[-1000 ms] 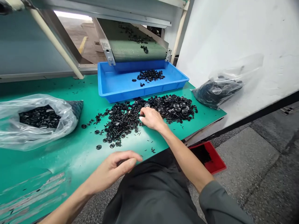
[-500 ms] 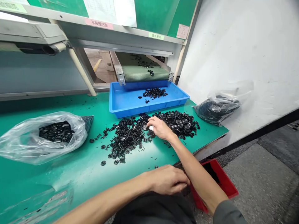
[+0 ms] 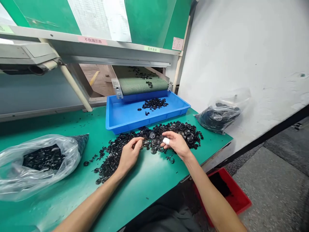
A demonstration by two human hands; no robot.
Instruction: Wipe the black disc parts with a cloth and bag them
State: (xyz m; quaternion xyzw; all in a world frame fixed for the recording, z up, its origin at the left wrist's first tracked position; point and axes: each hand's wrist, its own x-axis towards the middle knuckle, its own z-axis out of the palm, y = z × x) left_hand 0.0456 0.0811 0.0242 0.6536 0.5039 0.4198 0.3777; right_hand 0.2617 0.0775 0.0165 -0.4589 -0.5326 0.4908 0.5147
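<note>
Parts (image 3: 113, 151) heaped beside left hand (image 3: 129, 152), grip unclear, right hand (image 3: 177, 144), fingers apart, open table (image 3: 142, 187) near edge

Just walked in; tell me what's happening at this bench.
A person has both bare hands, left and right, at a pile of small black parts on the green table. Whether either hand grips a part is unclear. Behind the pile, a blue tray with more parts sits below the conveyor's end. Bags of parts lie left and right.
</note>
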